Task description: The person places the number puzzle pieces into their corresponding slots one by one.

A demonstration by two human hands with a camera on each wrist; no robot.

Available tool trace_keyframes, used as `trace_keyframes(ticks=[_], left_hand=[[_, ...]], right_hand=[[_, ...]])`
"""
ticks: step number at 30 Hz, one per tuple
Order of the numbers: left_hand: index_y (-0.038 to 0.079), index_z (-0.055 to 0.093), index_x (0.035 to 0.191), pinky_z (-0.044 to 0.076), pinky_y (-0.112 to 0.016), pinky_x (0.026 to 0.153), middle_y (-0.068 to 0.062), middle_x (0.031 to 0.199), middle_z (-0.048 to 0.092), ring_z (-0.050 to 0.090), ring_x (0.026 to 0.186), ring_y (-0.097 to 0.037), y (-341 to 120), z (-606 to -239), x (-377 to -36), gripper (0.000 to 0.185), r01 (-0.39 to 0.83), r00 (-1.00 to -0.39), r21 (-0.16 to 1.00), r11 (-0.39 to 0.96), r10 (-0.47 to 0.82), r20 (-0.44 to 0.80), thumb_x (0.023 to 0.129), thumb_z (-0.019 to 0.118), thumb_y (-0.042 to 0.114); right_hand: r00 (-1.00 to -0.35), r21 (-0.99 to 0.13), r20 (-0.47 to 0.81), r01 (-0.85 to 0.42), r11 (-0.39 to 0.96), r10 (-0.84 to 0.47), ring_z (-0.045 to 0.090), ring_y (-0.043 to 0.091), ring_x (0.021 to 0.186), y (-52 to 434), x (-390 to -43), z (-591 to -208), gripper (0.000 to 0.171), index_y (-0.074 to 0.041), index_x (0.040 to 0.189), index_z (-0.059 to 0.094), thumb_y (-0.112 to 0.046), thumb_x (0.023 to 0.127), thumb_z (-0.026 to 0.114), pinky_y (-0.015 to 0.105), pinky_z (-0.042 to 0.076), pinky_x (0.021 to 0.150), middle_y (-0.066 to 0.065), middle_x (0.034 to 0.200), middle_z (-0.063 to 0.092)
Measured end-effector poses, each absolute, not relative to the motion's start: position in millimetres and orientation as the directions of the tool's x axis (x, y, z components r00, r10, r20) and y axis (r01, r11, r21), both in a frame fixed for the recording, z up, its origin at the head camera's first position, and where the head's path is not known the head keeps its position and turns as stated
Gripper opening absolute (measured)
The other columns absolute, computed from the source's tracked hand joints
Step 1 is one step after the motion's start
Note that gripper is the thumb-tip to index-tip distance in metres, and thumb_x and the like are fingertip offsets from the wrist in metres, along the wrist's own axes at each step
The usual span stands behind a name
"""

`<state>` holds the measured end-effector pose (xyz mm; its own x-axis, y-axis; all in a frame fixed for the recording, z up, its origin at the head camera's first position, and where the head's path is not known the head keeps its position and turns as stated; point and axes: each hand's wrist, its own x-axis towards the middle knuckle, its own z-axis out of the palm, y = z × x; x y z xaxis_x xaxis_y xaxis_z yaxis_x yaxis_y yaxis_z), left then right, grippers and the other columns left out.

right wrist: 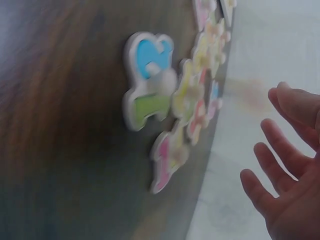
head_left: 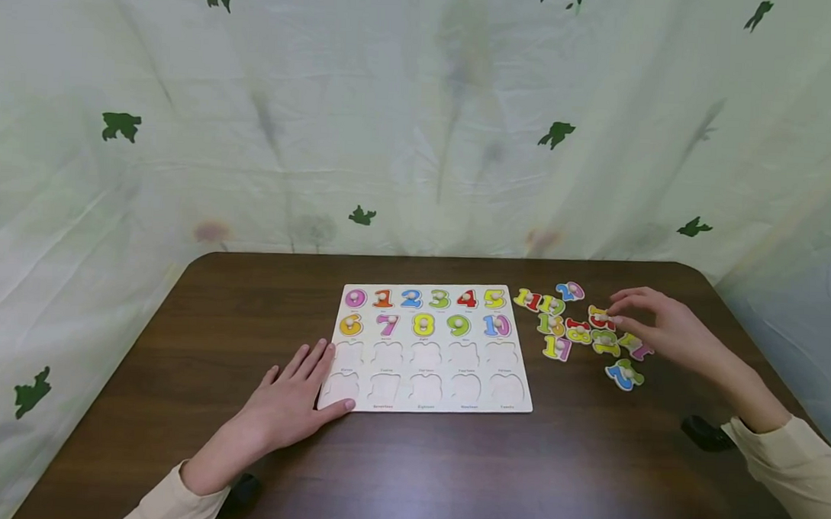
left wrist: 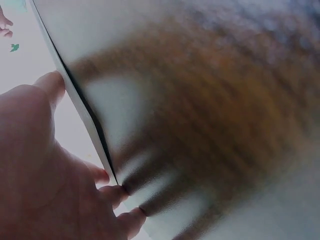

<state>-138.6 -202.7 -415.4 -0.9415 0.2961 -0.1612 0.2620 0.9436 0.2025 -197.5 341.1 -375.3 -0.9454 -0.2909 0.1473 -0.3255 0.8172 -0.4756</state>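
A white number puzzle board point(head_left: 445, 407) lies on the table. Numbers 0 to 10 fill its two upper rows; the two lower rows show bare recesses. My left hand point(head_left: 283, 404) rests at the board's left edge, fingers spread and thumb at the lower corner. To the right lie several two-digit number pieces with knobs. My right hand point(head_left: 667, 329) hovers over their right side, fingers bent loosely, thumb and index fingertips near a red-and-yellow piece point(head_left: 600, 318). In the right wrist view no piece shows between the fingers. Nearer me are a blue-and-green piece point(right wrist: 150, 80) and a yellow-and-pink piece point(head_left: 635, 347).
The dark wooden table point(head_left: 449, 474) runs back to a pale curtain point(head_left: 393, 121) with green leaf prints. Pieces 11 point(head_left: 524, 298) and 17 point(head_left: 557, 348) lie close to the board's right edge, and a blue-and-purple piece point(head_left: 569, 291) lies farthest back.
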Motion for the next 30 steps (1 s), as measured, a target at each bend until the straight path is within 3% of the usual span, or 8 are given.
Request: trace_keyframes(ticks=[8, 15, 21, 24, 26, 30], left_hand=[[0.007, 0.023, 0.157, 0.021, -0.070, 0.105, -0.014, 0.162, 0.019, 0.017, 0.146, -0.038, -202, -411, -137, 0.100, 0.262, -0.941, 0.188, 0.947, 0.294, -0.168, 0.088, 0.044, 0.076], [0.006, 0.024, 0.157, 0.021, -0.070, 0.105, -0.015, 0.161, 0.020, 0.018, 0.146, -0.038, -202, -411, -137, 0.100, 0.261, -0.941, 0.188, 0.947, 0.293, -0.169, 0.088, 0.046, 0.075], [0.006, 0.024, 0.157, 0.021, -0.070, 0.105, -0.015, 0.161, 0.019, 0.017, 0.146, -0.038, -202, -412, -138, 0.100, 0.259, -0.942, 0.187, 0.948, 0.291, -0.167, 0.088, 0.045, 0.075], [0.006, 0.023, 0.157, 0.021, -0.070, 0.105, -0.015, 0.161, 0.019, 0.017, 0.146, -0.038, -202, -412, -137, 0.100, 0.260, -0.942, 0.188, 0.947, 0.291, -0.164, 0.088, 0.045, 0.075], [0.006, 0.024, 0.156, 0.021, -0.070, 0.105, -0.016, 0.161, 0.020, 0.017, 0.146, -0.038, -202, -413, -137, 0.100, 0.263, -0.943, 0.188, 0.946, 0.293, -0.159, 0.088, 0.046, 0.075], [0.007, 0.023, 0.157, 0.021, -0.069, 0.106, -0.015, 0.162, 0.019, 0.017, 0.147, -0.037, -201, -414, -137, 0.099, 0.264, -0.944, 0.183, 0.947, 0.292, -0.151, 0.088, 0.047, 0.074]], right_hand=[[-0.953, -0.462, 0.136, -0.303, 0.834, -0.271, 0.054, 0.038, 0.110, 358, -195, -388, 0.013, -0.009, 0.101, 0.073, -0.015, 0.089, 0.074, 0.037, 0.051, 0.069, 0.017, 0.125, 0.058], [-0.951, -0.450, 0.141, -0.309, 0.838, -0.276, 0.052, 0.039, 0.113, 359, -202, -395, 0.014, -0.009, 0.100, 0.074, -0.012, 0.087, 0.076, 0.042, 0.051, 0.073, 0.018, 0.124, 0.059], [-0.960, -0.524, 0.104, -0.274, 0.806, -0.259, 0.054, 0.038, 0.108, 347, -214, -397, 0.020, -0.006, 0.107, 0.072, -0.019, 0.091, 0.073, 0.039, 0.055, 0.065, 0.019, 0.132, 0.053], [-0.959, -0.551, 0.120, -0.280, 0.787, -0.257, 0.053, 0.040, 0.112, 335, -221, -397, 0.023, -0.005, 0.108, 0.072, -0.022, 0.093, 0.071, 0.048, 0.053, 0.075, 0.020, 0.133, 0.052], [-0.957, -0.552, 0.134, -0.289, 0.782, -0.259, 0.048, 0.042, 0.120, 324, -227, -396, 0.026, -0.004, 0.109, 0.072, -0.025, 0.094, 0.070, 0.057, 0.045, 0.088, 0.021, 0.134, 0.053], [-0.960, -0.578, 0.111, -0.273, 0.769, -0.258, 0.039, 0.045, 0.129, 304, -239, -393, 0.026, -0.001, 0.110, 0.072, -0.022, 0.095, 0.068, 0.062, 0.036, 0.096, 0.023, 0.137, 0.049]])
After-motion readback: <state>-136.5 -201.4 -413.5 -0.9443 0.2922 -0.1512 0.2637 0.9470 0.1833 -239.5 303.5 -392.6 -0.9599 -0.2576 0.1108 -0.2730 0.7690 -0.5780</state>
